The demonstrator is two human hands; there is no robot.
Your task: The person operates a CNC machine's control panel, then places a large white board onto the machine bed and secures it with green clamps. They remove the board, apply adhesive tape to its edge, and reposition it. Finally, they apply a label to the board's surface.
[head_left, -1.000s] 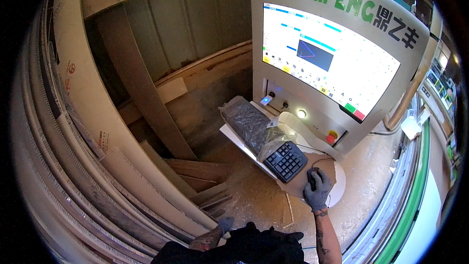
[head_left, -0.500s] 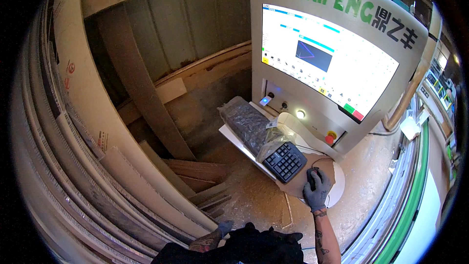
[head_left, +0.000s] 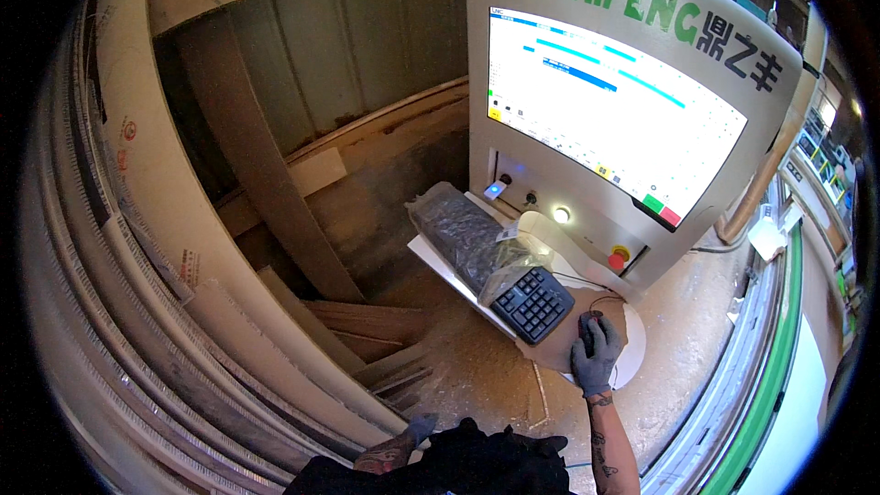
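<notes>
The right hand (head_left: 597,353), in a grey glove, is resting on a dark computer mouse (head_left: 588,323); its fingers are curled loosely over the mouse's top and covering most of it, so only the far end is showing; the mouse is lying on a pale round pad (head_left: 632,359) at the near right end of a small white table (head_left: 431,257) that is jutting out from the foot of a machine console (head_left: 788,101); the mouse's long axis is running away from the person, its front pointing up toward the console, and a thin cable is looping from it toward the console base.

Just left of the mouse a black keyboard (head_left: 534,303) is lying on the table, its long axis slanting from the near right up to the far left; most of its far part is sitting under a crumpled clear plastic cover (head_left: 463,234), with only the number block bare.

The left hand (head_left: 417,428) is hanging low by the person's dark clothing at the bottom edge, also gloved; how far its fingers are open cannot be told.

Above the table a large lit screen (head_left: 605,119) is glowing white with blue bars; below it a small lit lamp (head_left: 561,214) and a red button (head_left: 619,258) are sitting on the console face.

The floor is lying thick with sawdust (head_left: 477,376); tall pale boards (head_left: 137,220) are leaning in stacks along the left; a corrugated metal wall (head_left: 367,46) is standing behind; a green-edged machine rail (head_left: 765,376) is running along the right.
</notes>
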